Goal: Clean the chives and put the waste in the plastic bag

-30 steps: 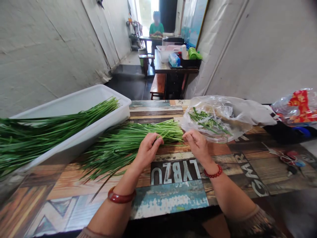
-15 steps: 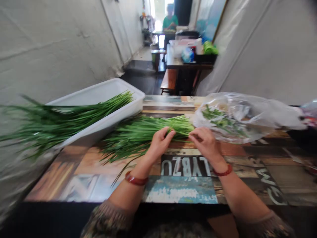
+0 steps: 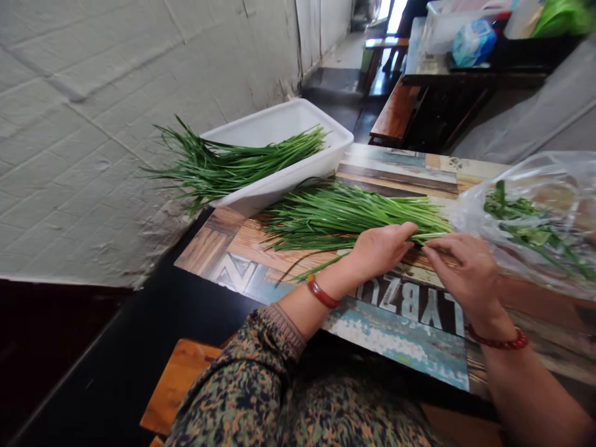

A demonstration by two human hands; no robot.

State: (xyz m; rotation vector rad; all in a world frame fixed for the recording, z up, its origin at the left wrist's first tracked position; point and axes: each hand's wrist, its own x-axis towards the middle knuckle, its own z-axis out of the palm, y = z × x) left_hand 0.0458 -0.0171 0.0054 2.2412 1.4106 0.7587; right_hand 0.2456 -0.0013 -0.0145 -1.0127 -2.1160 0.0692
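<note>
A pile of garlic chives lies on the patterned table, its pale stem ends toward the right. My left hand is closed around a few stalks at the near side of the pile, their leaves trailing left under my wrist. Close to the stem ends, the thumb and fingers of my right hand are pinched together on the tips of those stalks. More garlic chives rest in a white plastic tub, the leaves hanging over its left end.
A clear plastic bag with green scraps lies to the right of the pile. The tabletop ends just before my body. A whitish wall runs along the left. Beyond stand a wooden bench and another laden table.
My view has turned left and down, so the tub and pile appear farther right. Both hands stay by the stem ends, and the distant person is out of view.
</note>
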